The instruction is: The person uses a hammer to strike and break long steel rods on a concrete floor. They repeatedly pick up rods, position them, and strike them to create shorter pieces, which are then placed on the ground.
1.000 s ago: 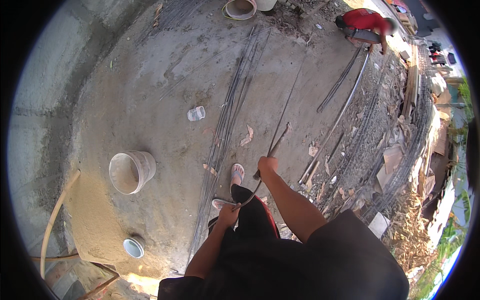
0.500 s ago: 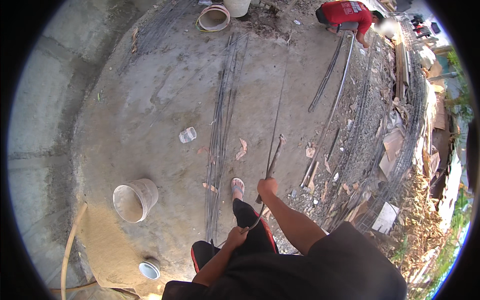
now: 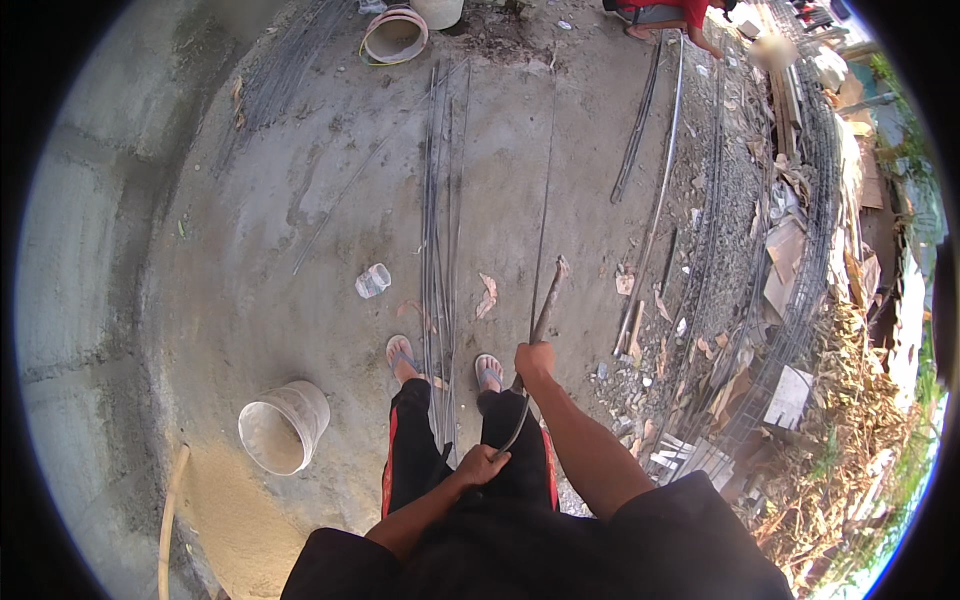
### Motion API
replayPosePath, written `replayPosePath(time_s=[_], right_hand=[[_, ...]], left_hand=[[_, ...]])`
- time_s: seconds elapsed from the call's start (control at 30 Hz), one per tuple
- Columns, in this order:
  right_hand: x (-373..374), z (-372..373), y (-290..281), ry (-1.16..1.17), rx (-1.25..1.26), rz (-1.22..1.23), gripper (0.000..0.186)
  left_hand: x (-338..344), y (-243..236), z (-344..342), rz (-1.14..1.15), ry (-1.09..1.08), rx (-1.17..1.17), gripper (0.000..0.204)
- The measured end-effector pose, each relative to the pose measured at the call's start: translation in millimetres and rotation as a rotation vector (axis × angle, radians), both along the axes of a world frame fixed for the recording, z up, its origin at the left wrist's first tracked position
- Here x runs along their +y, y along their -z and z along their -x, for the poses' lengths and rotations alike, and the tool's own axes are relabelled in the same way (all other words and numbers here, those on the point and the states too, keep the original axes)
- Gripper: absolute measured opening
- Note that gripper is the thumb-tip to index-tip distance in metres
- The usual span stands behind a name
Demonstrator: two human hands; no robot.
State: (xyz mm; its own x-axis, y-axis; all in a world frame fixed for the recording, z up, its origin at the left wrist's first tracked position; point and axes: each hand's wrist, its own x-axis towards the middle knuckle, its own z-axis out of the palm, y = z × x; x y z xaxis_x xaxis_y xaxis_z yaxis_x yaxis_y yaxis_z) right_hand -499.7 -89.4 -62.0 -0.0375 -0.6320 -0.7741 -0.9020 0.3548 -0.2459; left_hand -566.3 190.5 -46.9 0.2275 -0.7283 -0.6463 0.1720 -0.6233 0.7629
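My right hand [image 3: 535,362] is closed around a short, dirty stick-like bar [image 3: 551,293] and the long thin steel rod [image 3: 545,190] beside it. Whether the bar is wood or metal I cannot tell. From there the rod runs far ahead over the ground. Below my right hand a curved dark length [image 3: 515,432] leads down to my left hand [image 3: 482,466], which grips its lower end in front of my legs. Its join with the rod is hidden by my right hand. Several straight steel rods [image 3: 430,230] lie between my feet.
A whitish bucket [image 3: 318,415] lies tipped beside sand [image 3: 235,510] at left, near a pale hose [image 3: 173,520]. A small plastic tub [image 3: 373,281] lies ahead. Wire mesh [image 3: 825,200] and rubble line the right. A person in red [image 3: 680,12] crouches at the far right.
My left foot has come into view beside the rods, and my legs now stand side by side. The view has shifted, so the far person sits higher. Both hands keep their grip.
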Motion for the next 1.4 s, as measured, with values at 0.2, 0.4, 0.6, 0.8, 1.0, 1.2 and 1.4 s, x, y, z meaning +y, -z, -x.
replayPosePath(time_s=[0.2,0.4,0.6,0.8,1.0,1.2,1.4], right_hand=[[24.7,-19.6,-12.1,-0.120,-0.003,0.174,0.036],[-18.5,-3.4,7.5,-0.047,0.039,0.127,0.036],[-79.4,11.4,104.8,-0.193,0.043,0.190,0.038],[-118.7,21.2,174.1,-0.240,0.005,0.144,0.036],[-143.7,50.2,198.9,-0.227,-0.040,0.159,0.037],[-174.7,99.9,194.8,-0.072,-0.357,0.136,0.032],[-210.7,134.9,-43.5,-0.486,-0.145,-0.094,0.037]], left_hand=[[-1.8,14.2,-5.3,0.025,-0.098,0.059,0.048],[-40.4,46.2,19.4,0.026,-0.125,-0.048,0.042],[-103.8,118.6,37.7,-0.177,-0.185,-0.159,0.050],[-147.1,182.7,40.8,-0.318,-0.122,-0.167,0.056],[-164.6,206.0,70.0,-0.309,-0.006,-0.218,0.052],[-168.7,190.6,80.2,-0.265,-0.031,-0.192,0.051],[-157.8,185.9,73.5,-0.314,-0.023,-0.123,0.050]])
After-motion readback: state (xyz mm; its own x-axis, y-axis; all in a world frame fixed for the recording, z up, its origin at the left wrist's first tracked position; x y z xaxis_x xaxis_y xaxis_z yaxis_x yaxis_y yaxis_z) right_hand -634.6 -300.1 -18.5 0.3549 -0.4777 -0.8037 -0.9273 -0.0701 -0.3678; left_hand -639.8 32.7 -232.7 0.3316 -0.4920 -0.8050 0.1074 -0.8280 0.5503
